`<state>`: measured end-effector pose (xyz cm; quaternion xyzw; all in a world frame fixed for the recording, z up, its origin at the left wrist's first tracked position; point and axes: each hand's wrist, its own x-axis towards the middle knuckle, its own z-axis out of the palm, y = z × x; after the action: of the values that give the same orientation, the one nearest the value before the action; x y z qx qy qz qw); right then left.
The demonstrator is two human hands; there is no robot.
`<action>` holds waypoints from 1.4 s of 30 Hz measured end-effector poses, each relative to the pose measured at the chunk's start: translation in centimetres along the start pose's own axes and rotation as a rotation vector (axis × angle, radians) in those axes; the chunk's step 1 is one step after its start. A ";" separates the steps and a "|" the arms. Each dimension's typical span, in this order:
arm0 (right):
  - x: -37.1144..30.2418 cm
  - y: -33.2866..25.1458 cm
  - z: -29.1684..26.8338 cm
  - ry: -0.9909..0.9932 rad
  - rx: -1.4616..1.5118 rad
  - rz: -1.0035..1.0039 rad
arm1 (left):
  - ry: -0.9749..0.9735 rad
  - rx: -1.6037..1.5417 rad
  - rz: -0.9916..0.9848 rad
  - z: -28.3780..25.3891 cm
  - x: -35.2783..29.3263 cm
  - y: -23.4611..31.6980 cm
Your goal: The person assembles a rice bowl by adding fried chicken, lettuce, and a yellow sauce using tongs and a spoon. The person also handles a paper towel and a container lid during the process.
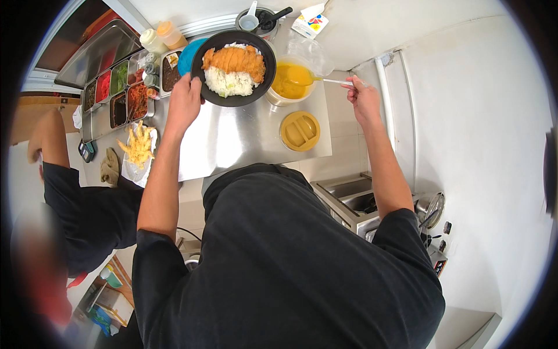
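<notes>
My left hand [185, 103] grips the left rim of a black bowl [232, 102], holding it over the steel counter. White rice [224, 82] fills the bowl's near side, and a sliced breaded cutlet [235, 60] lies across the far side. To the right, my right hand [364, 100] is closed on the pale handle of a ladle [334, 81]. The ladle's bowl, full of yellow sauce, is at the top of a clear tub [282, 102] of the same sauce. A round yellow lid [300, 131] lies on the counter in front of the tub.
Steel trays of toppings [119, 78] line the counter's left, with squeeze bottles [170, 34] behind. A plate of fried pieces [139, 148] sits at the left edge. A dark pot with utensils [264, 23] and a tissue pack [311, 22] stand at the back. Another person [96, 203] works at left.
</notes>
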<state>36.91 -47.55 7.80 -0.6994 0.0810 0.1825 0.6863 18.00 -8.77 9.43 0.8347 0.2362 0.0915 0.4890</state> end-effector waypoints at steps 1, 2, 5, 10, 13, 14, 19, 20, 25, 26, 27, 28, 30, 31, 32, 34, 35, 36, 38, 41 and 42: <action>-0.1 -0.5 -0.1 0.008 -0.003 0.005 | 0.033 0.113 0.034 -0.2 0.8 0.0; -0.1 -1.0 -0.2 0.008 -0.005 -0.002 | 0.060 0.172 0.085 -0.4 1.6 0.0; -0.7 -3.1 0.0 -0.004 -0.005 -0.028 | 0.073 0.278 0.129 -0.9 3.4 0.4; -1.6 -7.3 2.5 -0.041 -0.003 -0.066 | -0.039 0.274 0.154 -0.3 4.0 1.7; -1.7 -8.8 5.2 -0.073 -0.024 -0.090 | -0.066 0.265 0.169 0.8 3.4 2.8; -1.7 -9.1 6.2 -0.085 -0.034 -0.103 | -0.083 0.256 0.179 1.1 3.2 3.2; -1.8 -9.6 10.1 -0.162 -0.123 -0.148 | -0.098 0.246 0.250 1.7 2.3 4.5; -1.8 -9.7 10.5 -0.160 -0.134 -0.155 | -0.097 0.252 0.256 1.6 2.1 4.8; -2.0 -10.6 11.1 -0.164 -0.159 -0.181 | -0.047 0.282 0.260 1.0 1.2 5.8; -2.0 -10.8 11.1 -0.172 -0.170 -0.189 | -0.035 0.288 0.271 0.9 1.1 6.0; -2.0 -11.0 11.1 -0.166 -0.186 -0.194 | -0.023 0.291 0.285 0.8 1.0 6.1; -2.0 -11.1 11.2 -0.176 -0.188 -0.202 | -0.020 0.302 0.286 0.7 0.9 6.3; -2.0 -11.4 11.2 -0.171 -0.206 -0.213 | -0.012 0.318 0.296 0.7 0.7 6.5; -2.1 -11.5 11.2 -0.167 -0.208 -0.210 | -0.011 0.314 0.294 0.7 0.7 6.5; -2.1 -11.6 11.1 -0.165 -0.213 -0.211 | -0.008 0.310 0.291 0.7 0.6 6.6; -2.2 -11.8 11.0 -0.159 -0.219 -0.212 | -0.003 0.296 0.282 0.6 0.5 6.6; -2.3 -11.8 10.9 -0.153 -0.220 -0.213 | 0.000 0.285 0.275 0.6 0.5 6.6; -2.3 -11.8 10.8 -0.147 -0.223 -0.212 | 0.002 0.273 0.268 0.6 0.5 6.5; -2.3 -11.9 10.8 -0.155 -0.210 -0.214 | 0.011 0.267 0.267 0.7 0.4 6.4; -2.3 -11.9 10.8 -0.181 -0.212 -0.200 | 0.016 0.268 0.268 0.9 0.5 6.2; -2.3 -11.9 10.8 -0.204 -0.216 -0.197 | 0.019 0.271 0.270 1.0 0.5 6.2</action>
<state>37.53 -36.68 19.78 -0.7515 -0.0781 0.1923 0.6262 20.69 -11.87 14.17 0.9162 0.1366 0.1315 0.3530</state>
